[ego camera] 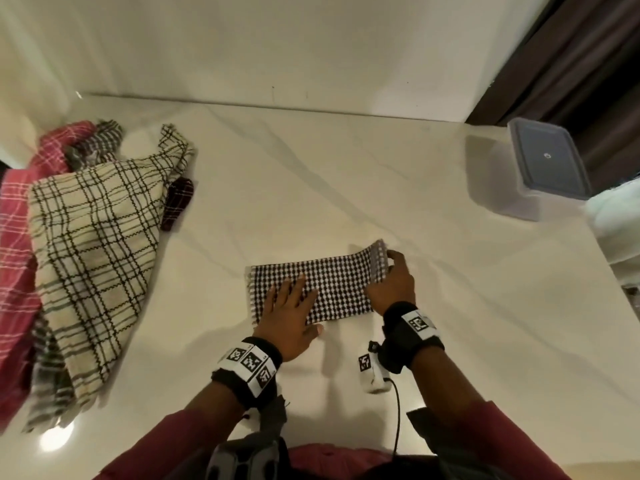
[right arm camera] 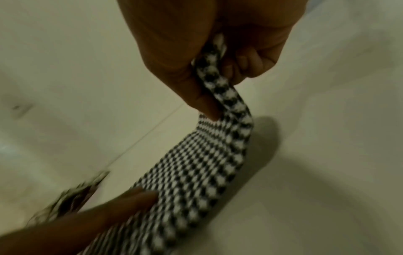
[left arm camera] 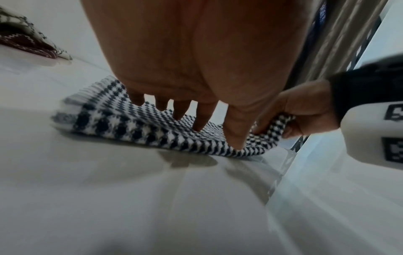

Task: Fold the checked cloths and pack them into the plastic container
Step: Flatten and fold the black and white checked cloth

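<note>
A black-and-white checked cloth (ego camera: 332, 289) lies folded into a strip on the pale table in front of me. My left hand (ego camera: 289, 313) lies flat on its left half with straight fingers (left arm camera: 202, 119) pressing it down. My right hand (ego camera: 389, 282) pinches the cloth's right end (right arm camera: 220, 81) between thumb and curled fingers and lifts it off the table. The plastic container (ego camera: 547, 168) stands at the far right, well beyond the right hand; its inside is hard to make out. The lifted cloth end (left arm camera: 274, 131) curls up by the right hand (left arm camera: 305, 107).
A heap of unfolded checked cloths sits at the left: a cream one with black lines (ego camera: 100, 244), red ones (ego camera: 17, 254) and a dark maroon piece (ego camera: 178, 202). A wall runs along the table's back edge. Dark curtains (ego camera: 571, 64) hang at the far right.
</note>
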A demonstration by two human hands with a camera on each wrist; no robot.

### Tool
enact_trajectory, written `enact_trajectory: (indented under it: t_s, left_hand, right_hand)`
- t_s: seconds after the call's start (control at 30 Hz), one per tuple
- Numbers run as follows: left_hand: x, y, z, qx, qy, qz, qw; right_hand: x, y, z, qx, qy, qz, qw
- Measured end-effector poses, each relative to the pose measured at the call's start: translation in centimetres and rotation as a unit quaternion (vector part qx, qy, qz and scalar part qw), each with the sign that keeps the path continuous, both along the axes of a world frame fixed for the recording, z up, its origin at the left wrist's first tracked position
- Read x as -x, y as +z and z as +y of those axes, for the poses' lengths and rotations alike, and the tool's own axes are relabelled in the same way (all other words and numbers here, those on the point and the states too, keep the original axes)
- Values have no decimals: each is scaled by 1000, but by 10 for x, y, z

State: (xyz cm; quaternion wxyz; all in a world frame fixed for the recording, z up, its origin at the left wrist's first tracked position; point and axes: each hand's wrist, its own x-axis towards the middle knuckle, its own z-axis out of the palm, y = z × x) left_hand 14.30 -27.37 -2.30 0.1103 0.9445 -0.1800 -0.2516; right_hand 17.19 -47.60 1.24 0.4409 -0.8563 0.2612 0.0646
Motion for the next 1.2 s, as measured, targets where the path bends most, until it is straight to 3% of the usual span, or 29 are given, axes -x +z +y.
enact_trajectory:
  t_s: [0.1, 0.23, 0.37, 0.63, 0.77, 0.87, 0.93, 0.97, 1.07, 1.2]
  left_hand:
    - [3, -1, 0, 15, 9, 5, 1000]
    - [3, 1, 3, 43, 17, 15, 999]
    - [1, 2, 12, 81, 28, 24, 996]
    - [7, -13, 16, 111, 29, 22, 993]
    - [0, -8, 27, 240, 75, 14, 968]
    - [2, 1, 38, 282, 195, -92, 935]
    - [4, 7, 46, 236, 293, -150, 914]
    - [3, 8, 50, 194, 323, -141, 915]
    - [-2, 11, 53, 91, 356, -44, 929]
    - [-17, 8, 50, 77, 369, 12, 926]
  right_hand:
    - [6, 4, 36, 38, 137, -24, 990]
    - [7, -9, 74, 72, 254, 17, 964]
    - [2, -24, 77, 84, 277, 36, 957]
    - [8, -34, 73, 65, 301, -30, 951]
    - [6, -37, 75, 49, 303, -39, 951]
    - [8, -38, 73, 43, 312, -32, 948]
    - [8, -36, 71, 30, 298, -35, 954]
    - [8, -35, 70, 35, 283, -41, 958]
    - [10, -34, 65, 76, 261, -45, 961]
    - [12, -34, 60, 107, 298, 21, 948]
